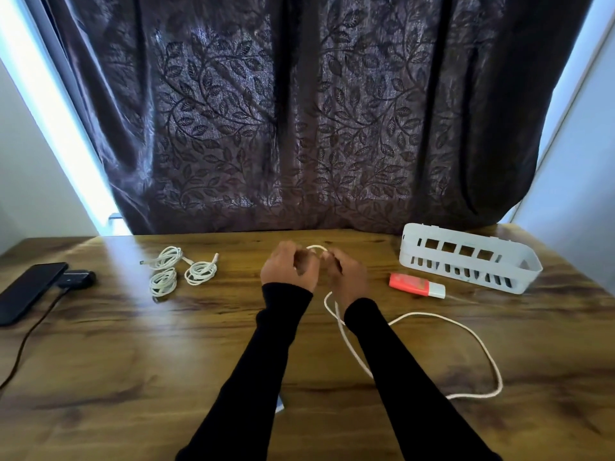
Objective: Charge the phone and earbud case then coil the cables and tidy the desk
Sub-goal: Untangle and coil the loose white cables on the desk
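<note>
Nearest the camera, at lower right of the frame, the loose white cable [479,344] trails in a wide bend across the wooden desk [133,377], so most of it is not yet wound. It rises between the sleeves to mid-frame, where the left hand [289,269] and right hand [346,277] each pinch it, a small first loop arching between them. Further back at left lie three coiled white cables [181,269], seemingly finished. At far left the phone [28,291] and a dark earbud case [77,278] sit with a black lead [23,347]. The white basket [472,257] and orange tube [416,285] at right seem untidied.
</note>
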